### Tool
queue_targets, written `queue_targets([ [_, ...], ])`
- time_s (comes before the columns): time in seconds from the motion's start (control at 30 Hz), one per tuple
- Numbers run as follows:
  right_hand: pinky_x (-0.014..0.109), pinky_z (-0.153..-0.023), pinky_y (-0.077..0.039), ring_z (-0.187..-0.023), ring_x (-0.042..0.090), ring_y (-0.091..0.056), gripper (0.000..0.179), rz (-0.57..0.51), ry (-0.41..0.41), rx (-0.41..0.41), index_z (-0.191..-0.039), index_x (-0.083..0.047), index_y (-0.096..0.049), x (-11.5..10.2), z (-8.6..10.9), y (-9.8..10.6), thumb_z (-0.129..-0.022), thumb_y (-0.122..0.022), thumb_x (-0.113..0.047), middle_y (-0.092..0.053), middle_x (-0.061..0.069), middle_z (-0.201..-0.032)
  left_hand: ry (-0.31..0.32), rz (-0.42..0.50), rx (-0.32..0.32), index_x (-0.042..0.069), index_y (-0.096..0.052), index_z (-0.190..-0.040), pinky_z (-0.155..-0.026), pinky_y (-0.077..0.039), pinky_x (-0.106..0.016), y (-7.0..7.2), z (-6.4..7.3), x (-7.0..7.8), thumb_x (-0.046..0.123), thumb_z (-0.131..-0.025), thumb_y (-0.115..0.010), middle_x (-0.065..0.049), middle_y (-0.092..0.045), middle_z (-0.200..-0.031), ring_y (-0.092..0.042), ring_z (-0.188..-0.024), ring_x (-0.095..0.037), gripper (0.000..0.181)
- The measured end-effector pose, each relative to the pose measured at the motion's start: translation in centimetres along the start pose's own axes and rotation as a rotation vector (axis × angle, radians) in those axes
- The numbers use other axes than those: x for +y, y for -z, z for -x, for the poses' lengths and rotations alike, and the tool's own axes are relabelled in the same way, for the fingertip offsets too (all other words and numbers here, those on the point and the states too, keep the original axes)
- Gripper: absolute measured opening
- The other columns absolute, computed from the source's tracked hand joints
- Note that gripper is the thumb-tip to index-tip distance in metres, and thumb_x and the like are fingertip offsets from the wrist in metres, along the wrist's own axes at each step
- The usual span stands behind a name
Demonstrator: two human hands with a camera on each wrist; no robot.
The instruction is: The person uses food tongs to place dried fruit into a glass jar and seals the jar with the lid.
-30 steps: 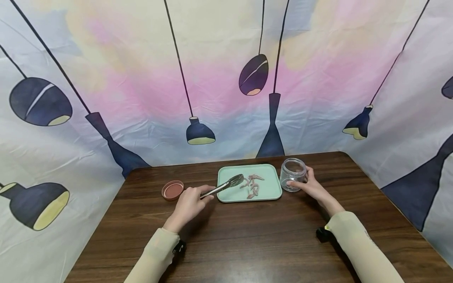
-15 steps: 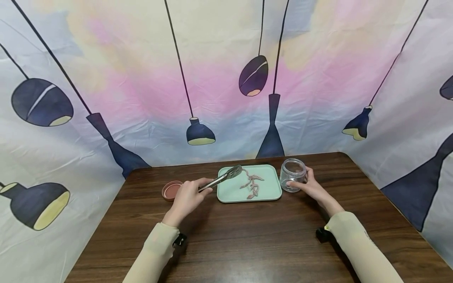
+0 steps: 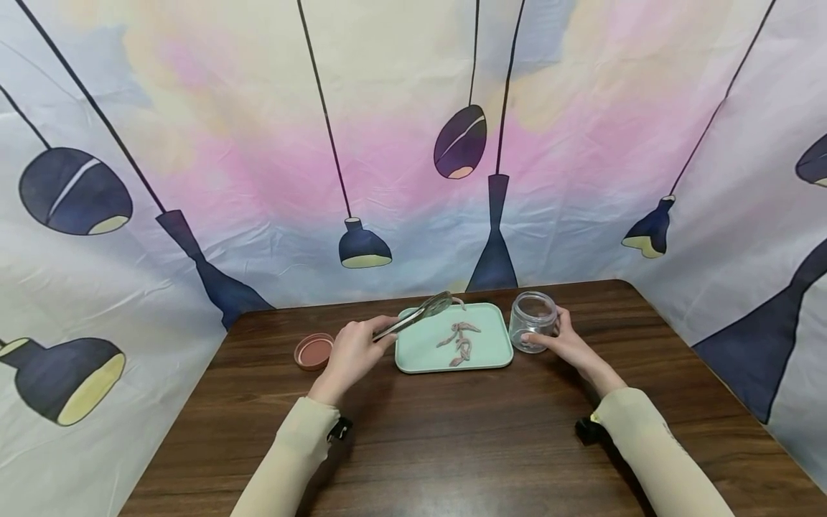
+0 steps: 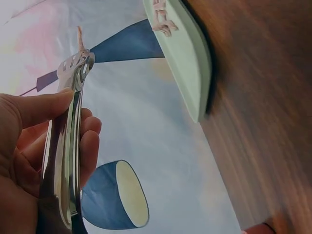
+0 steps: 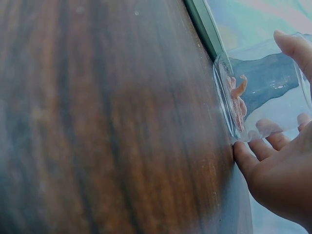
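Observation:
My left hand [image 3: 355, 350] grips metal tongs [image 3: 423, 313], which are squeezed together. From their slotted tips sticks out a thin pinkish strip [image 3: 459, 302], over the back edge of the pale green tray [image 3: 416, 352]. Several more limp, curled pinkish strips [image 3: 461, 343] lie in the middle of the tray. Just right of the tray, my right hand [image 3: 576, 350] holds an upright clear jar [image 3: 520, 327] without a lid, thumb on the near side. In the right wrist view, pinkish pieces [image 5: 237, 100] lie at the jar's bottom.
A reddish-brown round lid [image 3: 314, 352] lies left of the tray, beside my left hand. The dark wooden table [image 3: 472, 445] ends close behind the tray, where a cloth backdrop [image 3: 271, 165] printed with lamps hangs.
The tongs have risen toward the tray's back edge, lifting one strip away from the others. My right hand and the jar stay in place.

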State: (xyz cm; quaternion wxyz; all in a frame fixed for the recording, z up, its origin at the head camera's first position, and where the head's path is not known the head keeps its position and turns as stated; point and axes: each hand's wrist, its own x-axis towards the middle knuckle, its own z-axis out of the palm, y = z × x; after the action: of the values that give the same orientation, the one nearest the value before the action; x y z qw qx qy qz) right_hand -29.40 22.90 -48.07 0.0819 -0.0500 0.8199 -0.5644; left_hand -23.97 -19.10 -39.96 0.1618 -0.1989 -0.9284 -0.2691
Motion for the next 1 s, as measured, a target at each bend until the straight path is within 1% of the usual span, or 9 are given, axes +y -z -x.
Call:
queue_targets([
  [0.23,0.067,-0.111,-0.02,-0.148,0.05,-0.009,0.102,-0.031,-0.015,-0.011,-0.155,-0.01,0.0,-2.0,1.5,-0.2,-0.091,-0.076,-0.032,-0.018,0.03,-0.157,-0.067,0.007,0.031,0.016,-0.073,-0.125,-0.049,-0.028,-0.029,-0.3,-1.4,1.1,0.015,-0.093,-0.075,0.007,-0.056,-0.064,-0.025,-0.042,-0.005,0.032],
  [0.37,0.068,-0.111,-0.02,-0.149,0.049,-0.008,0.103,-0.029,-0.018,-0.012,-0.156,-0.012,0.001,-1.6,1.2,-0.1,-0.092,-0.076,-0.033,-0.018,0.028,-0.158,-0.109,-0.004,0.039,0.014,-0.072,-0.126,-0.05,-0.032,-0.03,-0.3,-2.5,2.0,0.016,-0.094,-0.074,-0.001,-0.072,-0.084,-0.032,-0.043,-0.005,0.033],
  [0.47,0.068,-0.111,-0.02,-0.15,0.048,-0.008,0.104,-0.012,-0.013,-0.006,-0.157,-0.015,0.003,-0.8,0.5,-0.1,-0.092,-0.075,-0.037,-0.018,0.027,-0.159,-0.137,-0.023,0.047,0.015,-0.072,-0.127,-0.051,-0.036,-0.031,-0.3,-3.2,2.7,0.017,-0.094,-0.074,-0.004,-0.076,-0.099,-0.037,-0.043,-0.005,0.033],
  [0.57,0.067,-0.112,-0.021,-0.15,0.047,-0.008,0.106,0.0,-0.008,-0.001,-0.158,-0.017,0.004,-0.4,0.1,-0.1,-0.091,-0.075,-0.04,-0.018,0.026,-0.16,-0.162,-0.04,0.045,0.016,-0.072,-0.128,-0.049,-0.035,-0.03,-0.4,-4.0,3.5,0.017,-0.094,-0.074,-0.002,-0.073,-0.082,-0.037,-0.042,-0.006,0.033],
  [0.67,0.067,-0.112,-0.02,-0.151,0.047,-0.006,0.107,0.0,-0.002,0.002,-0.158,-0.017,0.004,-0.2,0.0,-0.1,-0.09,-0.076,-0.04,-0.016,0.026,-0.16,-0.184,-0.053,0.039,0.016,-0.072,-0.128,-0.046,-0.029,-0.028,-0.5,-4.7,4.3,0.017,-0.095,-0.073,0.005,-0.054,-0.058,-0.032,-0.039,-0.009,0.033],
  [0.73,0.068,-0.112,-0.02,-0.151,0.047,-0.005,0.106,-0.002,0.002,0.005,-0.157,-0.017,0.003,-0.3,0.1,-0.1,-0.09,-0.076,-0.04,-0.016,0.026,-0.16,-0.201,-0.064,0.039,0.017,-0.072,-0.128,-0.045,-0.026,-0.027,-0.5,-5.1,4.8,0.017,-0.096,-0.072,0.008,-0.045,-0.052,-0.031,-0.039,-0.009,0.033],
  [0.8,0.068,-0.112,-0.019,-0.151,0.046,-0.004,0.106,-0.006,0.006,0.002,-0.157,-0.017,0.003,-0.3,0.1,0.0,-0.09,-0.076,-0.04,-0.015,0.025,-0.16,-0.217,-0.081,0.042,0.017,-0.071,-0.128,-0.044,-0.025,-0.027,-0.5,-5.5,5.3,0.017,-0.096,-0.072,0.009,-0.043,-0.051,-0.03,-0.038,-0.01,0.032],
  [0.9,0.068,-0.112,-0.019,-0.151,0.046,-0.004,0.106,-0.013,0.007,0.0,-0.157,-0.017,0.002,-0.4,0.2,0.0,-0.09,-0.076,-0.04,-0.017,0.025,-0.16,-0.245,-0.102,0.045,0.017,-0.071,-0.128,-0.044,-0.025,-0.027,-0.6,-5.8,6.0,0.017,-0.096,-0.071,0.006,-0.052,-0.055,-0.03,-0.039,-0.01,0.032],
  [1.0,0.067,-0.112,-0.019,-0.151,0.045,-0.006,0.105,-0.018,0.007,-0.003,-0.157,-0.018,0.002,-0.3,0.2,0.0,-0.09,-0.076,-0.039,-0.019,0.025,-0.16,-0.27,-0.131,0.045,0.018,-0.072,-0.128,-0.044,-0.025,-0.026,-1.0,-6.0,6.5,0.018,-0.096,-0.071,0.001,-0.067,-0.07,-0.033,-0.04,-0.009,0.031],
])
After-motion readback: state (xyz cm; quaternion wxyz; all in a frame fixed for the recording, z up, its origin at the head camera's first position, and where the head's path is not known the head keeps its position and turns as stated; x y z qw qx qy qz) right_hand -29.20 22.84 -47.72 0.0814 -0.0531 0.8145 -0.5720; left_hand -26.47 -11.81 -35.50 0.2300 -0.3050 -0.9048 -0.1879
